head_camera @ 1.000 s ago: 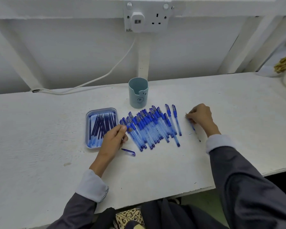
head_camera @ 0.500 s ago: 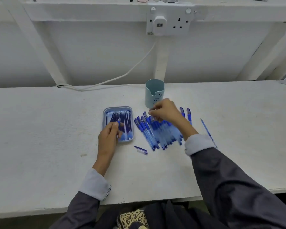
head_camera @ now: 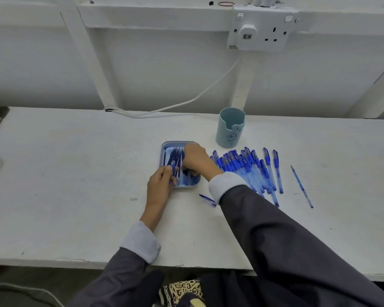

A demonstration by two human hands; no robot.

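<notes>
tray: light blue rectangular plastic tray on white counter, holding thin dark blue pen refills
left hand: fingers pinching small blue plastic piece over tray's near-left edge
right hand: fingers curled down among refills in tray, grip cannot tell
right of tray: row of blue capped clear pens

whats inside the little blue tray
The small blue rectangular plastic tray holds thin dark blue sticks, likely pen refills, lying lengthwise. The right hand reaches in and hides its right half; the left hand, pinching a small blue piece, covers the near left corner.
</notes>
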